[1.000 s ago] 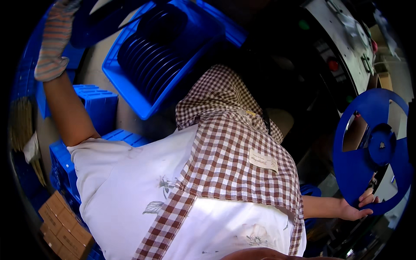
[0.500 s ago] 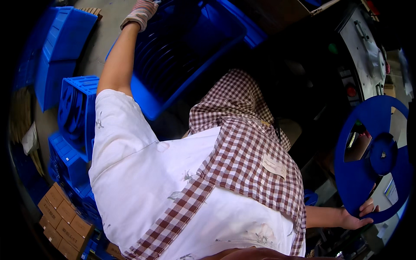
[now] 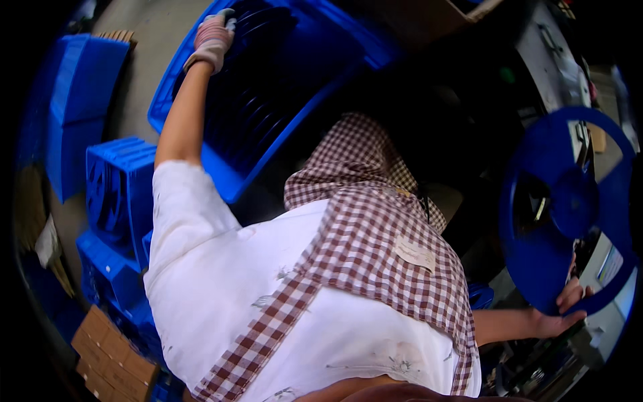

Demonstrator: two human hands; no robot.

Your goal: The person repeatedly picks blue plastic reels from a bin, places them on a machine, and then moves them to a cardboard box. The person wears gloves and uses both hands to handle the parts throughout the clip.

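Observation:
My right hand [image 3: 566, 311], bare, grips the lower rim of a large blue plastic reel [image 3: 577, 208], its fingers showing through a cutout. The reel is held upright at the right, with a round hub and wide openings. My left hand [image 3: 213, 43] wears a striped, light-coloured knit glove. It lies at the far left rim of a blue bin [image 3: 231, 191], fingertips over the inside. Whether those fingers hold the rim or a reel, I cannot tell. Dark reels [image 3: 251, 127] stand in a row inside the bin, deep in shadow.
At the left stand a tall blue crate [image 3: 77, 114] and stacked blue crates [image 3: 120, 174] with reels inside. Brown cartons [image 3: 114, 355] are piled at the lower left. Beyond the held reel is a grey machine panel [image 3: 546, 60]. A brown cardboard edge [image 3: 429, 20] shows at the far side.
The view has shifted, so the bin and my left hand sit lower in the picture. The reel in my right hand has moved up and left and tilted slightly.

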